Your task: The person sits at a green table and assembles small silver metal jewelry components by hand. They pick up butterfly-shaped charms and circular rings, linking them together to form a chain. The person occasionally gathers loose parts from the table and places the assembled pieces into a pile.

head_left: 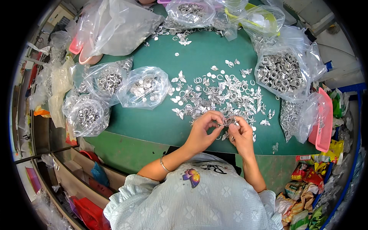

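Close to the table's front edge, my left hand (pixel 204 132) and my right hand (pixel 242 137) meet with bent fingers. Between their fingertips is a small silver ring (pixel 229 120), pinched from both sides; whether it is one ring or a couple overlapping is too small to tell. Just beyond my hands spreads a loose pile of silver metal pieces (pixel 218 96), with rings, round discs and winged shapes among them. A clear plastic bag (pixel 147 90) of round silver pieces lies open to the left of this pile.
More clear bags of silver rings stand at the left (pixel 90 117) and right (pixel 281 73) of the green table (pixel 142 122). A pink basket (pixel 322 120) sits on the right edge. Bags and a yellow-green basket (pixel 251 19) line the far side. An open drawer (pixel 88 168) is at lower left.
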`<state>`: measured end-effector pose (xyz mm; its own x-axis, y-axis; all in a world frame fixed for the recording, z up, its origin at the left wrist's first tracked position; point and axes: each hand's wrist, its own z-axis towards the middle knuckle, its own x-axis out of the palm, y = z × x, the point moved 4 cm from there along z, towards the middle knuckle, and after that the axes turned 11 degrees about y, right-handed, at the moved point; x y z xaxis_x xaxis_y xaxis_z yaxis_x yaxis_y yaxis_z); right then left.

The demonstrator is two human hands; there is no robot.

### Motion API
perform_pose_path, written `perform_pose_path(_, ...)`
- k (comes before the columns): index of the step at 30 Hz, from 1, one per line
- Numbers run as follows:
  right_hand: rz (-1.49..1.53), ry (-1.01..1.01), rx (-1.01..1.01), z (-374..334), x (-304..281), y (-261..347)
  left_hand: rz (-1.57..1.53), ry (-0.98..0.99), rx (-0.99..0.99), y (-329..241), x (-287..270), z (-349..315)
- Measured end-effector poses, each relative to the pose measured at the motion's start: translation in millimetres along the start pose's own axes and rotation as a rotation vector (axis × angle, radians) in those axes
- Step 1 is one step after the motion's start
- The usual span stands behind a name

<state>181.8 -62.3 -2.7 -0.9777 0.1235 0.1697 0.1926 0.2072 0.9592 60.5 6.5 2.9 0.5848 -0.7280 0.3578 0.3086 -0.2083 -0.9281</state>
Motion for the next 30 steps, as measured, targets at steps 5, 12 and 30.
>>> perform_pose_path(5, 0.263, 0.031, -0.003, -1, 6, -1, -0.006, -0.025, -0.056, -2, 3, -2)
perform_pose_path(12, 0.454, 0.072, 0.188, -4, 11, 1, 0.550, 0.179, 0.115, -29, -2, 0)
perform_pose_path(30, 0.362, 0.154, 0.127, -5, 10, 15, 0.582, 0.164, 0.123, -27, -4, 1)
